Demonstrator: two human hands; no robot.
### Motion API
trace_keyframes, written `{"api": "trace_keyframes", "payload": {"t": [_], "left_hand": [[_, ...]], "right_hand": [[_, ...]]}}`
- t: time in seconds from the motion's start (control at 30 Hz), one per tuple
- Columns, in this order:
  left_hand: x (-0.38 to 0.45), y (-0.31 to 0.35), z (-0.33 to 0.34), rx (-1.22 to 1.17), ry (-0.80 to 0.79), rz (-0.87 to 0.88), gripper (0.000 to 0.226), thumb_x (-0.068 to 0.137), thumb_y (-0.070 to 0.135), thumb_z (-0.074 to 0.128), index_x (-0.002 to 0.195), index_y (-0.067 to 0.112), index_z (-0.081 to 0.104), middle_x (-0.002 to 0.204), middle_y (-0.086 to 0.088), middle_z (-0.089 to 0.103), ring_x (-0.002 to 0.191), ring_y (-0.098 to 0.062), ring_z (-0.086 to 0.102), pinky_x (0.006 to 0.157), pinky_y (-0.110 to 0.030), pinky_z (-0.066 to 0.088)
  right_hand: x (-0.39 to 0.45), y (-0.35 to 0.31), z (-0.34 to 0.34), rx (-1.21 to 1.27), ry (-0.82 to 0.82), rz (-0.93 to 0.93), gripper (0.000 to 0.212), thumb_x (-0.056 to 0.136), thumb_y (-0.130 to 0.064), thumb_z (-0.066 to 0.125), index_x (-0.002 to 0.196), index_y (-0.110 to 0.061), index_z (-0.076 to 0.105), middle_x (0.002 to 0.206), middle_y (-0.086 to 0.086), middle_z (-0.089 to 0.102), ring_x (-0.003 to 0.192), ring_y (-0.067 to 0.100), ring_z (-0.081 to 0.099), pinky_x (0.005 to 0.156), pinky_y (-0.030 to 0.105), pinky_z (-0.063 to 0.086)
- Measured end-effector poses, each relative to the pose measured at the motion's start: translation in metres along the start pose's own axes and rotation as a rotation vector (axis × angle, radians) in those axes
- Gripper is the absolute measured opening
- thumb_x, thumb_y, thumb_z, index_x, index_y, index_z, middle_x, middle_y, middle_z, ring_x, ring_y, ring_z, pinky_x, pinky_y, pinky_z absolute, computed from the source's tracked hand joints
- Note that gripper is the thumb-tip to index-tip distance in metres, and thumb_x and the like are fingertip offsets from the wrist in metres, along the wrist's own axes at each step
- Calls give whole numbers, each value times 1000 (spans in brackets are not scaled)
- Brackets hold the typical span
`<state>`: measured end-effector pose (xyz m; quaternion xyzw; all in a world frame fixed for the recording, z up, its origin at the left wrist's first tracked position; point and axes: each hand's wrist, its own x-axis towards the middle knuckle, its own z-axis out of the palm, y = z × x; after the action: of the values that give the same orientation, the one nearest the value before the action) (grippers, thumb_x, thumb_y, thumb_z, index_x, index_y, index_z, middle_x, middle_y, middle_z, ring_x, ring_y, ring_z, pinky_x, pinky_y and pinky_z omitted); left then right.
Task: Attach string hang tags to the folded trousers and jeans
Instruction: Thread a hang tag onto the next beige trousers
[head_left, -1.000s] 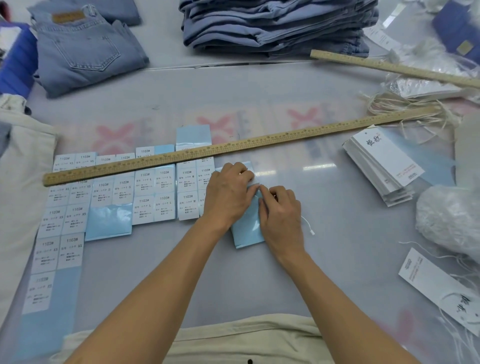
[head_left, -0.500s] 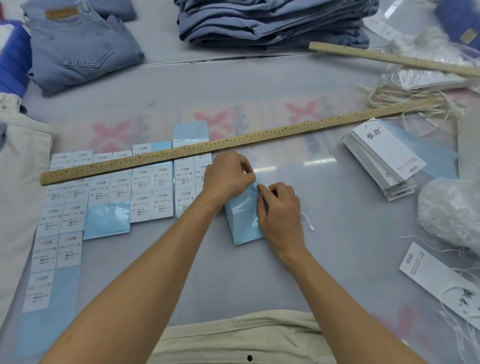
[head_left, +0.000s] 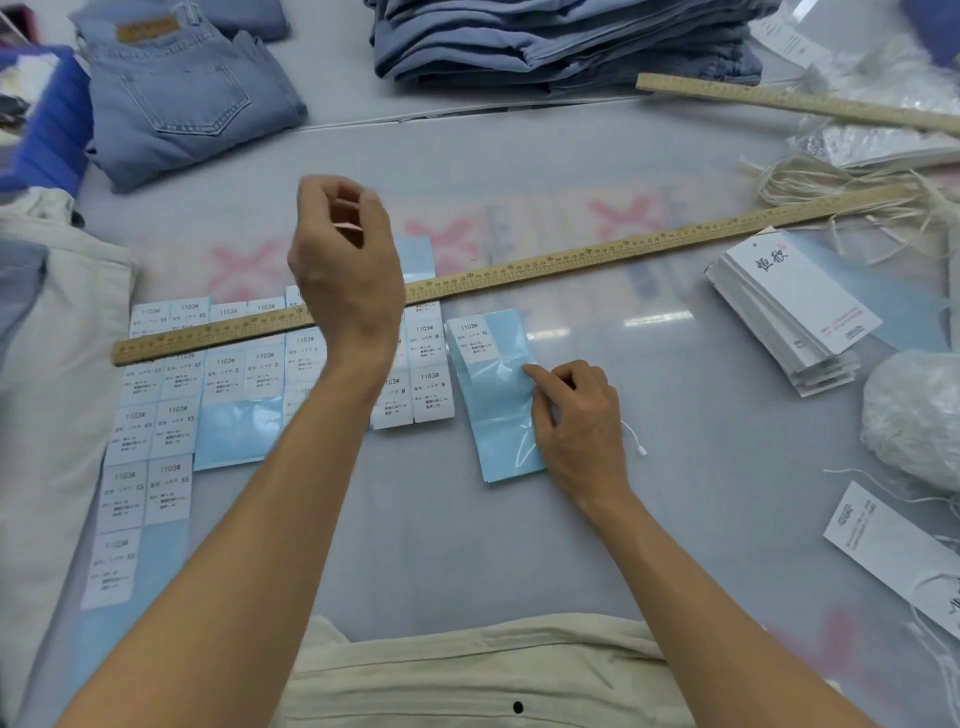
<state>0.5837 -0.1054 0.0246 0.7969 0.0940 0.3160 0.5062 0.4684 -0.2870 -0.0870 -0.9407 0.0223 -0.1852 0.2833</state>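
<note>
The left hand (head_left: 345, 265) is raised above the ruler (head_left: 519, 270), fingers curled, pinching a small white sticker (head_left: 347, 226). The right hand (head_left: 579, 421) presses the blue sticker sheet (head_left: 493, 405) — index fingertip on it. Folded jeans (head_left: 182, 93) lie well beyond the fingers.

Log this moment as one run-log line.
left hand: raised, pinching peeled white sticker | right hand: fingers pressing blue XL sticker sheet on table | hang tag stack: untouched | jeans stack: untagged
</note>
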Motion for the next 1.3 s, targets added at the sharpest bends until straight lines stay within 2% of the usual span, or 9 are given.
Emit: {"api": "trace_keyframes", "payload": {"t": [0.07, 0.13, 0.27, 0.4, 0.6, 0.73, 0.93, 1.17, 1.3], "left_hand": [[-43, 4, -16, 58, -30, 238, 7, 102, 20, 56, 95, 17, 57, 81, 12, 58, 70, -2, 57, 61, -22, 48], [-102, -4, -30, 155, -232, 395, 6, 104, 18, 52, 100, 16, 56, 84, 2, 60, 69, -14, 58, 58, -32, 49], [-179, -27, -42, 326, -493, 553, 5, 101, 14, 49, 98, 16, 52, 75, -4, 55, 62, -25, 52, 52, -40, 46], [-192, -33, -37, 323, -484, 472, 4, 99, 15, 50, 100, 19, 48, 77, -1, 53, 69, -20, 43, 59, -31, 35], [-176, -29, -33, 333, -467, 418, 7, 97, 15, 49, 98, 20, 44, 74, -1, 56, 60, -23, 51, 51, -33, 39], [-177, -27, -42, 268, -459, 400, 2, 100, 18, 47, 102, 18, 48, 80, -1, 59, 65, -22, 54, 51, -35, 44], [-176, -25, -62, 182, -370, 293, 7, 101, 20, 49, 106, 18, 54, 85, -1, 65, 69, -19, 59, 58, -33, 50], [-166, -26, -84, 192, -241, 104, 6, 102, 29, 52, 105, 26, 57, 51, 11, 39, 42, -11, 32, 39, -31, 38], [-169, -21, -98, -136, -241, -172, 2, 101, 36, 56, 101, 36, 59, 72, 8, 72, 56, -14, 67, 52, -27, 53]], "right_hand": [[0, -1, 0, 18, -1, 16, 23, 91, -2, 65, 111, -9, 75, 88, 7, 58, 82, 28, 55, 75, 45, 48], [1, -1, -1, 65, -5, 43, 24, 93, -2, 62, 113, -6, 74, 89, 7, 60, 84, 27, 55, 77, 44, 49], [5, 0, -11, 296, 44, 164, 27, 96, 3, 54, 113, -7, 72, 92, 5, 64, 86, 20, 59, 78, 31, 48], [-3, 10, -30, 392, 15, 209, 29, 96, 5, 58, 114, -13, 72, 98, 2, 64, 91, 13, 63, 80, 22, 50], [-42, 20, -41, -37, -196, -239, 34, 79, -11, 85, 111, -8, 75, 102, 7, 65, 91, 27, 61, 80, 42, 50], [-37, 16, -38, -106, -82, -358, 8, 88, -5, 73, 96, -5, 76, 93, 9, 65, 81, 31, 62, 67, 43, 52], [-34, 13, -42, -144, -160, -511, 29, 88, -20, 78, 113, -8, 74, 102, 9, 66, 90, 28, 61, 73, 40, 50], [-20, 2, -30, -134, -242, -509, 15, 85, -5, 79, 98, -7, 74, 92, 8, 64, 81, 31, 60, 64, 40, 50], [-15, -12, -25, -95, -250, -444, 15, 86, -4, 78, 101, -4, 73, 94, 10, 65, 84, 34, 62, 67, 45, 53]]}}
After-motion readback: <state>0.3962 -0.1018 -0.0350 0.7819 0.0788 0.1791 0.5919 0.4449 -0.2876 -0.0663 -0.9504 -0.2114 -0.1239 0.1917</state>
